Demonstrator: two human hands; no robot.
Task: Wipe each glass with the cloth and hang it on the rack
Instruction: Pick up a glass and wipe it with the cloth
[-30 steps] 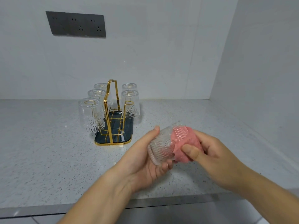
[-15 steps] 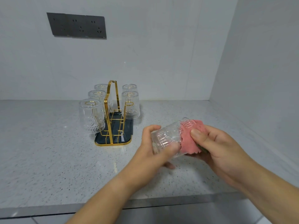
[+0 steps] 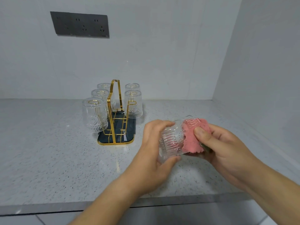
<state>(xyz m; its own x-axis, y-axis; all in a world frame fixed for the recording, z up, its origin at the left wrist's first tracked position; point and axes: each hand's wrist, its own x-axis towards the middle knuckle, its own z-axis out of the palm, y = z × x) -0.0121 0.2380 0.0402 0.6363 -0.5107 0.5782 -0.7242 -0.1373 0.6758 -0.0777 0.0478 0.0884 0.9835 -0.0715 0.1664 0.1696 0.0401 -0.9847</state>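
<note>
Glass (image 3: 170,142): clear, ribbed wall with a pressed pattern. It lies on its side in the air over the near part of the counter (image 3: 48,159), to the right of the rack (image 3: 116,114) and well apart from it.

Left hand (image 3: 154,148): curled round the base end, fingers over the top, thumb underneath.

Right hand (image 3: 224,148): pinches the pink cloth (image 3: 193,135) against the mouth end, thumb on top. We see pink through the wall, so part of the cloth sits inside.

Handling (our judgement): rigid and brittle, probably light enough for one hand. The ribs should help the grip, though the wall may be slick if damp. We would hold it round the ribbed body rather than by the thin rim. The cloth is soft and limp and will bunch, so it needs pulling clear before hanging.

Rack: gold wire with a tall handle, on a dark tray. Five glasses (image 3: 95,114) hang upside down, three on the left and two on the right. The near right place looks free.

Surface: pale speckled stone, hard, so a drop would likely chip or break the piece.

Room: a corner of plain pale walls, with a dark socket panel (image 3: 79,24) on the back wall, upper left.
</note>
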